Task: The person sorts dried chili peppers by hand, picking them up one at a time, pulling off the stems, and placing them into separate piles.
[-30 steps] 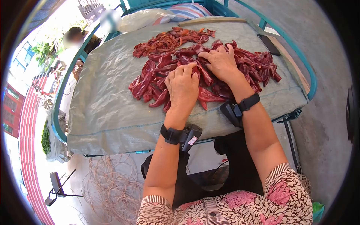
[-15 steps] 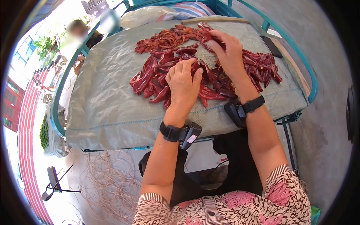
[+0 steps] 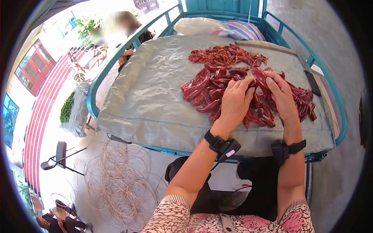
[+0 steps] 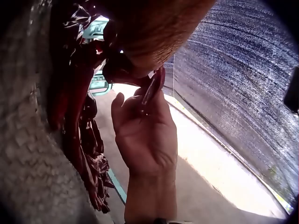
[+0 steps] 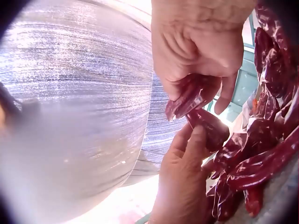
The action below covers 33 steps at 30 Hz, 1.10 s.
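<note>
A heap of dried red chili peppers (image 3: 198, 90) lies on a grey-green woven sheet (image 3: 147, 89). Over its middle, my right hand (image 3: 285, 99) grips a dark red chili pepper (image 3: 259, 77) between thumb and fingers; it shows against the palm in the right wrist view. Close beside it, my left hand (image 3: 235, 103) pinches a chili pepper (image 5: 210, 130) with thumb and fingertips. The two peppers meet or overlap between the hands. Behind the heap is a pile of flatter, more orange-red chili pieces (image 3: 221, 55).
Blue-green metal rails (image 3: 95, 87) frame the cart bed on both sides. A phone (image 3: 312, 82) lies at the right edge near a wooden strip (image 3: 268, 47). Pale and striped sacks (image 3: 202, 26) lie at the back. Tangled cord (image 3: 120, 178) covers the floor at left.
My right hand picked up a pepper from the heap, lifted it toward the back, then brought it to my left hand. The head view has swung left.
</note>
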Each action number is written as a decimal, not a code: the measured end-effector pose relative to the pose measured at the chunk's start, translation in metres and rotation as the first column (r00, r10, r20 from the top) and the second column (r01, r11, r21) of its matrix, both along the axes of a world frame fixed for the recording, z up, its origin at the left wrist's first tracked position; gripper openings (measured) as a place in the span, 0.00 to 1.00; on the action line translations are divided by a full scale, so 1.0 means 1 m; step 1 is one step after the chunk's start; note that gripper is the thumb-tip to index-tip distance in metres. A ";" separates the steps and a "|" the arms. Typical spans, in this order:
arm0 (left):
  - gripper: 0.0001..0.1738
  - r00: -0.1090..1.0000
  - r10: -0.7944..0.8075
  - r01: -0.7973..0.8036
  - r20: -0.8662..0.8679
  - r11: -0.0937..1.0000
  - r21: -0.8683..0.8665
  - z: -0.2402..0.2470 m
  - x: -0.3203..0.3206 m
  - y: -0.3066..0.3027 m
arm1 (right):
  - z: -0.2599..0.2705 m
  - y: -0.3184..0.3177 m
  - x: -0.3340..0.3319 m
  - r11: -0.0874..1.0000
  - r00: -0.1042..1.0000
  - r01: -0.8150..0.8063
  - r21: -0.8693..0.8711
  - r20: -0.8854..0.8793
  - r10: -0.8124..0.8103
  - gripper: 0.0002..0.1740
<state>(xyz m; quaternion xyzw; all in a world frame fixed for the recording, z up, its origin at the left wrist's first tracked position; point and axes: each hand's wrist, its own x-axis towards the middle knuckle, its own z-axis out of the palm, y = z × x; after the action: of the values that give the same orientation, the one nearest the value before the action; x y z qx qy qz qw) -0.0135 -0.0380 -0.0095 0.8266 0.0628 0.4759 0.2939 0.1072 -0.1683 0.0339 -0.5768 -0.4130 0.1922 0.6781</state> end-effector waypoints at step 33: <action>0.23 0.992 -0.032 0.073 0.120 0.934 -0.349 0.005 -0.003 -0.005 | -0.021 0.023 -0.010 0.950 0.909 0.305 0.063 0.278 -0.310 0.12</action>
<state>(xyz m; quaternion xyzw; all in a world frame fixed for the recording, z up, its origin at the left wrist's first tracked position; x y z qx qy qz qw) -0.0163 -0.0426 -0.0048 0.7338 0.1082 0.4947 0.4529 0.0974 -0.1449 0.0131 -0.6499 -0.4119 -0.0058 0.6387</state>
